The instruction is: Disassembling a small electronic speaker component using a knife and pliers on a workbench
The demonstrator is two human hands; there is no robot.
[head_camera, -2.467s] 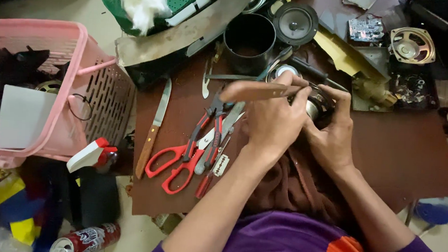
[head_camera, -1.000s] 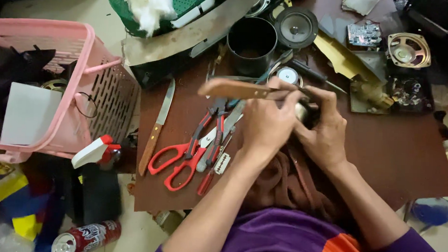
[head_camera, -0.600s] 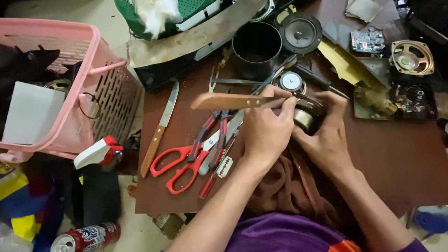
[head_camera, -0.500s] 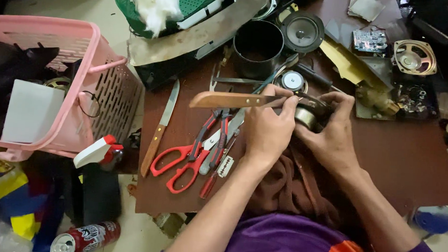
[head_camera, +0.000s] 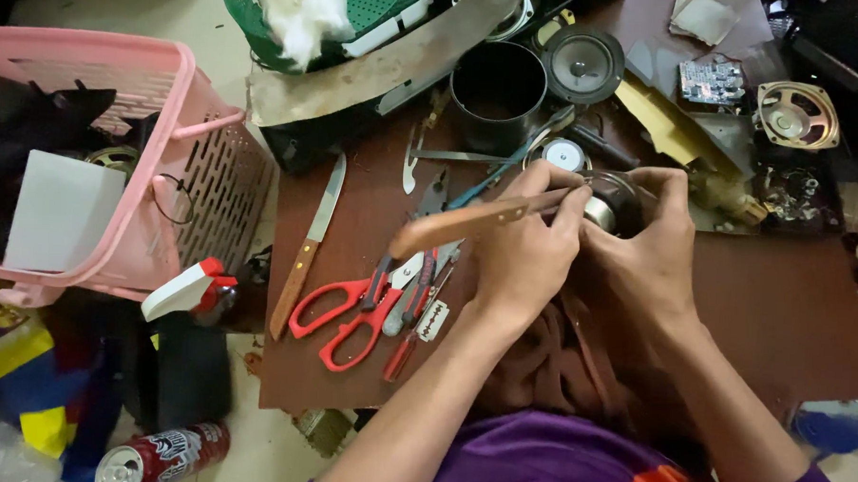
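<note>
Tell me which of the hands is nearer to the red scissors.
Left. The left hand, gripping a wooden-handled tool, is just right of the red scissors; the right hand is farther right, beyond it.

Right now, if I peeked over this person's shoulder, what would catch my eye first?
Probably the two hands at the centre: the left hand grips a wooden-handled tool against a small round metal part steadied by the right hand. Next, the red-handled scissors on the brown board, and the pink plastic basket at far left.
</note>
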